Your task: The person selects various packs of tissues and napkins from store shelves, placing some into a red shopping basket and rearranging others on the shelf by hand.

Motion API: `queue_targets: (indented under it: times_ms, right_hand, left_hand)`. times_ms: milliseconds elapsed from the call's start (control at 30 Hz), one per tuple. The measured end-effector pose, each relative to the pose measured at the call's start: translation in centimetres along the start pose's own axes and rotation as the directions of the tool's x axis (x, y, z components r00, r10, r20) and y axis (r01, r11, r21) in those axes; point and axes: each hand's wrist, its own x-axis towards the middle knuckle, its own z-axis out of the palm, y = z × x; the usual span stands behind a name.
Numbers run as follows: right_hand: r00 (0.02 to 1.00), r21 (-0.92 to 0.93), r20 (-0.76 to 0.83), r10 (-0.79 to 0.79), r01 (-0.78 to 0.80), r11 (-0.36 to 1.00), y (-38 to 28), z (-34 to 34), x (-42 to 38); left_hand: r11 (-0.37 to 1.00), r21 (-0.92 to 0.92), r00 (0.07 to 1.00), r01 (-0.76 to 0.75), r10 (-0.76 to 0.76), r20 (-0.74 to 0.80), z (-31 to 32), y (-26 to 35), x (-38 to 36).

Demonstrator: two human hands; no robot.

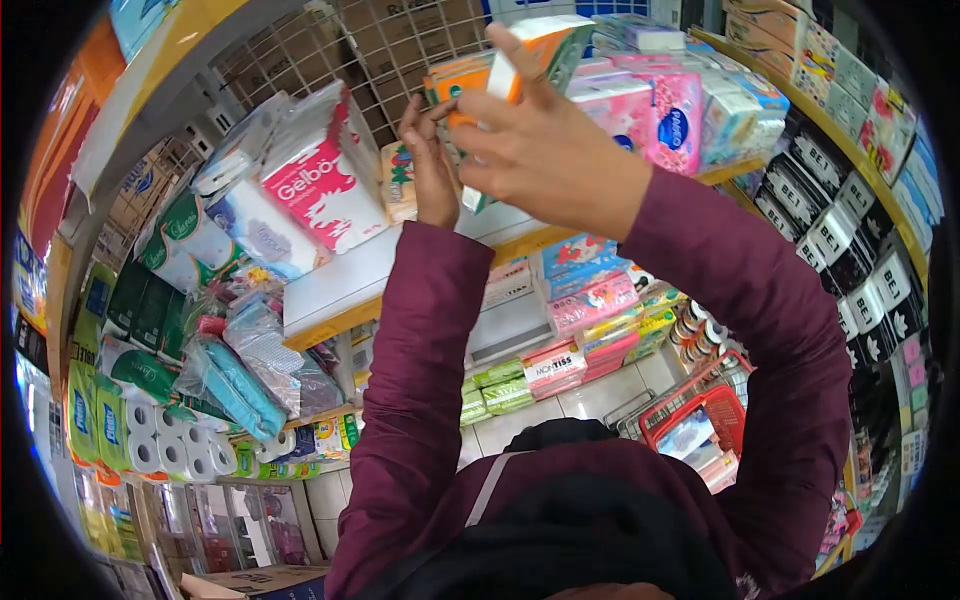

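Observation:
High at the shelf, my right hand (555,150) is wrapped around an orange, white and green tissue pack (552,50). The pack stands tilted, and the hand covers much of its middle. Just left of it, my left hand (430,160) is raised with its fingers apart, fingertips close to the pack's left side. Behind the fingers are orange packs (455,80) on the shelf. A small beige patterned pack (398,185) sits beside my left wrist.
Gelbo tissue packs (318,185) stand left on the white shelf (345,285), pink Paseo packs (675,120) right. Black BE.1 packs (830,235) line the right side. Lower are Montiss packs (553,370), toilet rolls (170,440) and a red basket (700,420) near my body.

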Motion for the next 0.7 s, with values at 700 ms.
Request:
queue_targets:
  times_ms: [700]
  right_hand:
    - [0.969,-0.118,0.042,0.242,-0.236,0.965,1.3,5.5,-0.6]
  left_hand:
    - [0.999,-0.012,0.999,0.053,-0.053,0.003,-0.4,0.7,-0.1]
